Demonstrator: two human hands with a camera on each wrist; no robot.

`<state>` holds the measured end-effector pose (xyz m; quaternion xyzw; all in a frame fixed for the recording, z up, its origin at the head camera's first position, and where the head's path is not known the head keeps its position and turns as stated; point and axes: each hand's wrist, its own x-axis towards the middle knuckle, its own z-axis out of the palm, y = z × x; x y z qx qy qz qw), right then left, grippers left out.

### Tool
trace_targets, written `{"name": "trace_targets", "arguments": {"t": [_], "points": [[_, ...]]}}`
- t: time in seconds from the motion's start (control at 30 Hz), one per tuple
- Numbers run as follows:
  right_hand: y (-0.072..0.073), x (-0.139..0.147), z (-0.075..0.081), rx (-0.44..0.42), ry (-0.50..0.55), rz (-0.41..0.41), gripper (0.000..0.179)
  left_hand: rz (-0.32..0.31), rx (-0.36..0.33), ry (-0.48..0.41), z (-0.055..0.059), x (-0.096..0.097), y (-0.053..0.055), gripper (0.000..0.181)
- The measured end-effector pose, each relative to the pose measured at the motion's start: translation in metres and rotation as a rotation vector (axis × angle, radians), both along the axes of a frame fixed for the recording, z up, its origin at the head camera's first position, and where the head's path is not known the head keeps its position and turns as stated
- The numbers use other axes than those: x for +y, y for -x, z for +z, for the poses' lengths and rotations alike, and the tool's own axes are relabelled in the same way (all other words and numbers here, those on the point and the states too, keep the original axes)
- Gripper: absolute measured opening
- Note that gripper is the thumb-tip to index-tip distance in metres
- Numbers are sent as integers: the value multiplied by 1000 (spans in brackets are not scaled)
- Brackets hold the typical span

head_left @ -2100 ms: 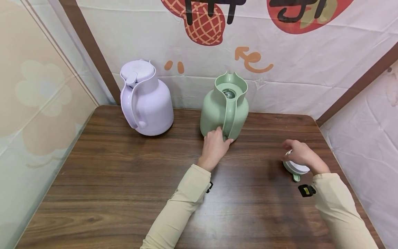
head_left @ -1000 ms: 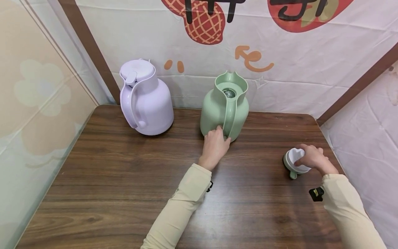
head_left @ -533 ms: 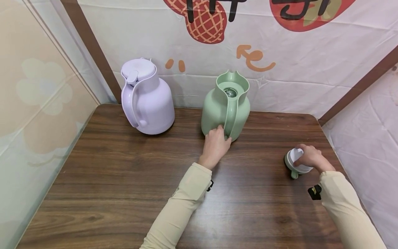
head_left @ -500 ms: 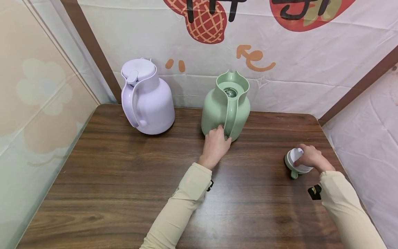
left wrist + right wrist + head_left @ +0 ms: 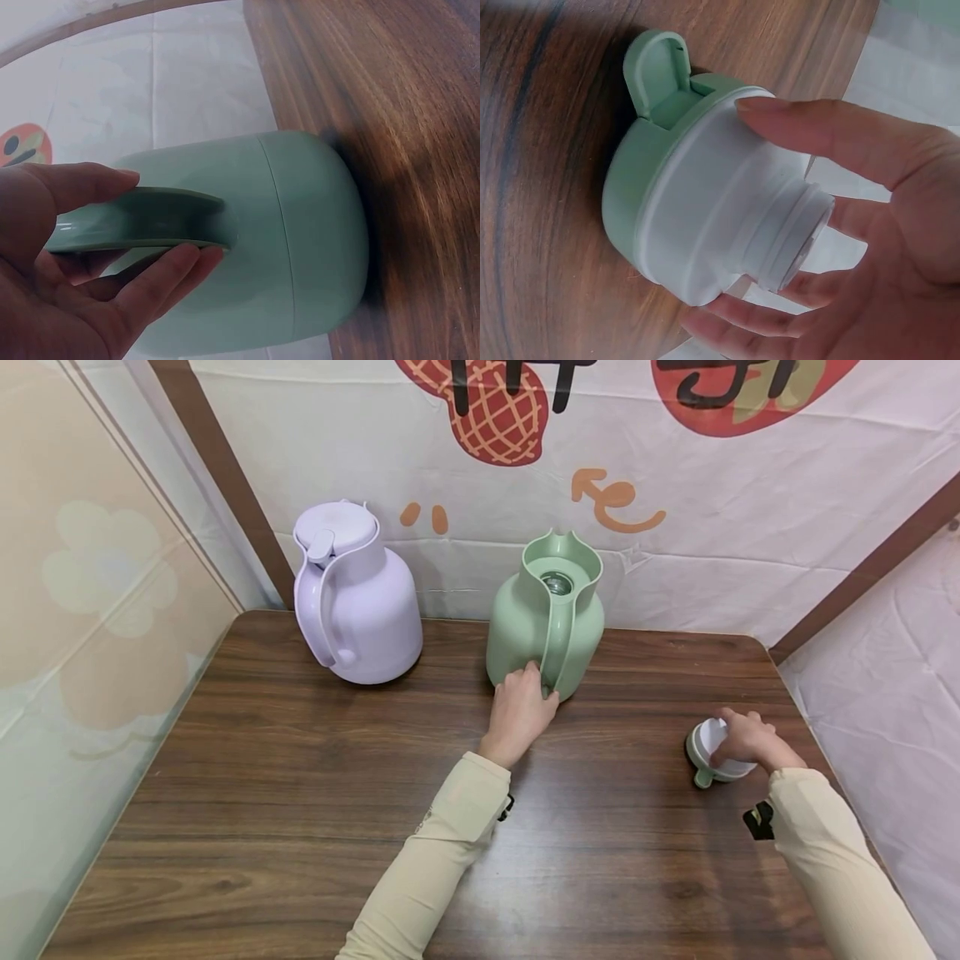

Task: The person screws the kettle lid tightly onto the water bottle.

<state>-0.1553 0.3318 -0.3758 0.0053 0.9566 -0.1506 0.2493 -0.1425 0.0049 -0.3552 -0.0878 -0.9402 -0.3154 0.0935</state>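
A green thermos jug [image 5: 517,622] stands upright at the back of the table, its mouth uncovered and its handle facing me. My left hand [image 5: 519,706] holds the lower end of that handle [image 5: 157,217], thumb on one side and fingers on the other in the left wrist view. To the right, a green and white lid [image 5: 697,747] sits upside down on the table, its threaded neck [image 5: 784,240] up and its small green lever [image 5: 660,75] sticking out. My right hand [image 5: 746,739] grips the lid's white part between thumb [image 5: 780,120] and fingers [image 5: 742,319].
A lilac thermos jug [image 5: 371,610] with its lid on stands at the back left. Behind the table [image 5: 300,827] hangs a printed cloth wall [image 5: 675,568], with further cloth panels at the left and right sides.
My right hand has shifted from the lid's far left side to its right. The lid has turned slightly, its lever swinging left. My left hand stays on the green jug's handle.
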Motion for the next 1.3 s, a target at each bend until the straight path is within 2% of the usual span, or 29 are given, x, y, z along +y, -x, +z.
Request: {"name": "trace_targets", "arguments": {"t": [0.33,0.67,0.93,1.13,1.3], "points": [[1,-1,-1,-17,31,23,87,-5,15,2,-1,0,0,17],[-2,-2,0,-18,93,-12,87,-2,24,4,-2,1,1,17],[-3,-4,0,-7,108,3,87,2,29,1,-3,0,1,17],[-3,-6,7,4,115,13,90,-3,46,-2,-3,0,1,16],[-3,-12,18,20,120,18,85,-3,44,-7,-3,1,1,16]]}}
